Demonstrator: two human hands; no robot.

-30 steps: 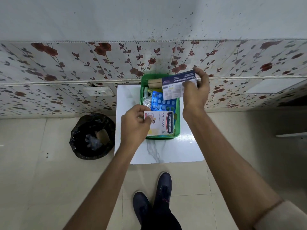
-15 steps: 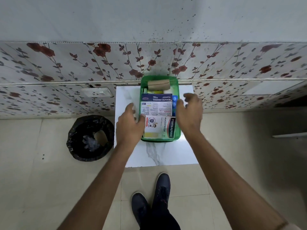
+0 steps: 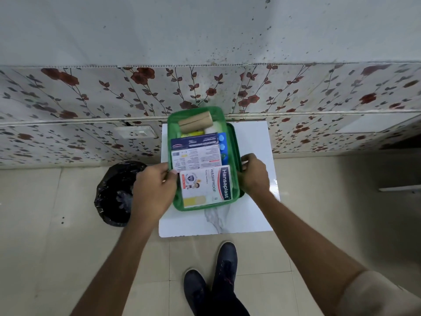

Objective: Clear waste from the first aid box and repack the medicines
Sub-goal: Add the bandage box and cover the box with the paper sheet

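A green first aid box [image 3: 234, 142] stands on a small white table [image 3: 252, 215]. Inside lie a white Hansaplast plaster box [image 3: 206, 187] at the near end, a blue-and-white dressing box [image 3: 196, 151] behind it, a blue blister strip [image 3: 222, 145] at the right, a yellow pack [image 3: 192, 134] and two tan bandage rolls [image 3: 195, 124] at the far end. My left hand [image 3: 155, 190] grips the box's left wall. My right hand [image 3: 254, 174] grips its right wall.
A bin with a black liner [image 3: 114, 192] stands on the floor left of the table, with crumpled waste inside. A floral-tiled wall with a white socket [image 3: 136, 132] runs behind. My dark shoes [image 3: 211, 279] are on the floor below the table.
My right hand laid the dressing box in the green box, my left hand let go of the plaster box, and both hands have closed on the box's side walls.
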